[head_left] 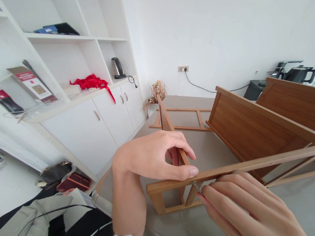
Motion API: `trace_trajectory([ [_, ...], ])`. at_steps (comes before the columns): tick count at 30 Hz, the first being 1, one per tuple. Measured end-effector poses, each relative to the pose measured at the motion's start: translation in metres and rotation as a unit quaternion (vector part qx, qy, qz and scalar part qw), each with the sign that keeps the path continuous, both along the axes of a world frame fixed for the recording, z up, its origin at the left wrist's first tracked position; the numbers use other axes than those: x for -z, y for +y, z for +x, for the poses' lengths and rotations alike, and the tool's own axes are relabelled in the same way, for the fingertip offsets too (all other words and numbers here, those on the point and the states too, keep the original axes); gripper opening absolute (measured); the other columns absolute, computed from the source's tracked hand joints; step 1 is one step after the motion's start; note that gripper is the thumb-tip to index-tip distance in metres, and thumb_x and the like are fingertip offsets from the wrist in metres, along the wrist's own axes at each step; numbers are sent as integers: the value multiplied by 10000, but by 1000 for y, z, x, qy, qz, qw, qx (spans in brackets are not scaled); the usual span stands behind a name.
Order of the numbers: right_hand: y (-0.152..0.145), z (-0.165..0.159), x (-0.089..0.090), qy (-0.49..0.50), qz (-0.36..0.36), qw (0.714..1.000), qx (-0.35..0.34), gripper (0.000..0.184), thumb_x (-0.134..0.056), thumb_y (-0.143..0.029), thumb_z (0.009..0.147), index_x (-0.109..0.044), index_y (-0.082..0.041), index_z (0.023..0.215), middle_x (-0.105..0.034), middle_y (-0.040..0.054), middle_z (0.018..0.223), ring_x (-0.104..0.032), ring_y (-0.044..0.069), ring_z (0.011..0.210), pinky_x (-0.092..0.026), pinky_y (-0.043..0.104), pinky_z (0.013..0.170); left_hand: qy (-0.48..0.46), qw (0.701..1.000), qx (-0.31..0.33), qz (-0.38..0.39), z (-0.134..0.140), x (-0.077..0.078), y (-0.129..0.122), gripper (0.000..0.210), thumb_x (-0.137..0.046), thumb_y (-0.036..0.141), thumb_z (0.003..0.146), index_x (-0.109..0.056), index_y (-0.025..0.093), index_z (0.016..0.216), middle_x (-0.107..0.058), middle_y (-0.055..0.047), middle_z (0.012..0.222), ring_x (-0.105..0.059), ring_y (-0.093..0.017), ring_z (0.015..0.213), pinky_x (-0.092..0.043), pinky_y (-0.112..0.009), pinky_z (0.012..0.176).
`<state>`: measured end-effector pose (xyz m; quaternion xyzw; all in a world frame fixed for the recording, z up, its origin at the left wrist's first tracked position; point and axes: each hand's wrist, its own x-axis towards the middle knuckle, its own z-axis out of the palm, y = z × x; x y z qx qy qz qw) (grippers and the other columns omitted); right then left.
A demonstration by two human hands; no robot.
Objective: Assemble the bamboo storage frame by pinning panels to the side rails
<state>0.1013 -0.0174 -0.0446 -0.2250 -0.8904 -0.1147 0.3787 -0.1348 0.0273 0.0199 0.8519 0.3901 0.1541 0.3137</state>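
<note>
My left hand (152, 157) is wrapped round the near end of a narrow wooden board (166, 116), thumb resting on the long wooden rail (233, 168). The board meets the rail at a corner. Below the rail, my right hand (246, 208) pinches a thin metal Allen key (198, 188). Its tip reaches up to the underside of the rail, near where the board joins. The rail belongs to a ladder-like frame standing on edge. The rest of the key is hidden by my fingers.
Two wooden shelf panels (257, 133) lean at the right. Another wooden frame (189, 126) lies on the grey surface beyond. White cabinets (82, 127) stand left, with a kettle (117, 68) on a shelf. Clothes (48, 222) are piled at the lower left.
</note>
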Motion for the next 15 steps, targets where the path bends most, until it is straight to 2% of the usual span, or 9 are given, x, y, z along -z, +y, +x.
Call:
trace_trajectory([
  [5,1,-2,2,-12,17,1000,8,181,-527,-204,991,-698,-198,930,-685,30,784,-670,135,746,-532,248,739,-10,1000,6,-1,0,1,0,332,-707,426,848,-722,177,1067,-666,-61,1078,-683,-138,805,-551,-253,762],
  [10,2,-7,9,71,98,992,26,269,-466,-293,1030,-701,-196,941,-673,38,741,-664,144,721,-536,266,796,0,1000,-1,8,-1,2,0,324,-700,423,850,-727,183,1067,-664,-57,1077,-684,-134,797,-546,-244,755],
  [15,-1,-1,-1,-19,89,996,16,247,-476,-237,1025,-715,-191,981,-706,47,831,-689,157,797,-536,271,811,0,1000,5,7,-1,1,0,335,-691,433,852,-727,181,1069,-662,-56,1079,-684,-133,800,-546,-243,760],
])
